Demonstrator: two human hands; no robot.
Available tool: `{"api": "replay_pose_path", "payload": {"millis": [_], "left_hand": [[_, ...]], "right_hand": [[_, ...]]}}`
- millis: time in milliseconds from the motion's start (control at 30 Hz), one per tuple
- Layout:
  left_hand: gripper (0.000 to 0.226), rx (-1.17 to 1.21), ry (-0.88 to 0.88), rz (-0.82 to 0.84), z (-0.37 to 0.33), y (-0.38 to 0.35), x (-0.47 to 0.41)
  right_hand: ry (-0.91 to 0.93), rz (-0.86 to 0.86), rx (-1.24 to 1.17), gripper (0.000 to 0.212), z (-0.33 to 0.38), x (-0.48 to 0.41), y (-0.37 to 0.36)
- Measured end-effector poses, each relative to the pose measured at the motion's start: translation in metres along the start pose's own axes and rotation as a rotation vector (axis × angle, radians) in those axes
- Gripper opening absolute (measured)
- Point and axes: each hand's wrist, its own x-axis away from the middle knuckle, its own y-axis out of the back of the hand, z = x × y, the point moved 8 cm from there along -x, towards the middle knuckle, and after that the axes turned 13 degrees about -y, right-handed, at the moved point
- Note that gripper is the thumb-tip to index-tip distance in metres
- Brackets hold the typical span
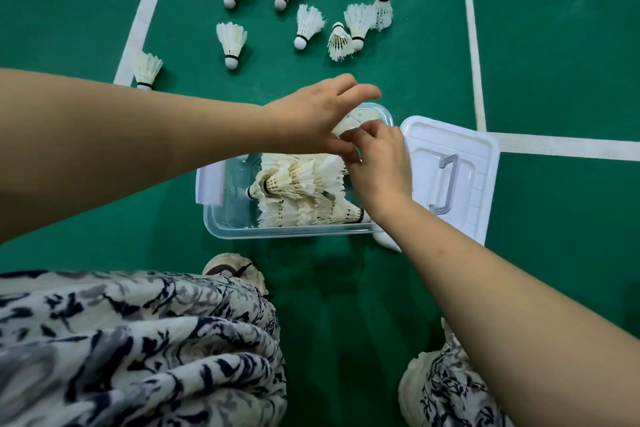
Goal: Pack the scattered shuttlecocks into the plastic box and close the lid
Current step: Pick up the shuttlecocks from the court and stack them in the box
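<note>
Court floor, green with white lines, fills the frame. Plastic box, centre, contains packed shuttlecocks; lid lies off, just right of it. Left hand, fingers loosely extended over the box, touches the held shuttlecock; whether it grips cannot be told. Right hand pinches it with curled fingers. Eight loose shuttlecocks occupy the upper frame.

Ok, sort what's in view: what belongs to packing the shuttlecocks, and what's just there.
Job: plastic box, lid, eight loose shuttlecocks, packed shuttlecocks, held shuttlecock, left hand, right hand.
Just there: court lines, shoe, patterned clothing.
</note>
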Motion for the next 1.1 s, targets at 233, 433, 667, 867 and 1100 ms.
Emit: {"api": "replay_pose_path", "payload": {"millis": [233,433,667,867,1100], "left_hand": [[0.085,-0.204,-0.011,-0.015,0.005,-0.002,0.009],[0.094,-0.227,0.054,0.072,0.013,-0.013,0.021],[0.1,-0.194,0.038,0.193,0.006,-0.032,0.024],[0.105,-0.197,0.05,0.151,0.011,-0.024,0.022],[0.109,-0.16,0.14,0.128,0.027,-0.022,0.028]], "right_hand": [[0.034,-0.246,0.149,0.015,-0.016,-0.003,0.026],[0.133,-0.263,0.447,0.011,-0.001,0.007,0.017],[0.105,-0.313,0.44,0.02,0.005,0.007,0.025],[0.084,-0.318,0.498,0.01,-0.006,0.009,0.02],[0.108,-0.262,0.484,0.018,0.0,0.014,0.012]]}}
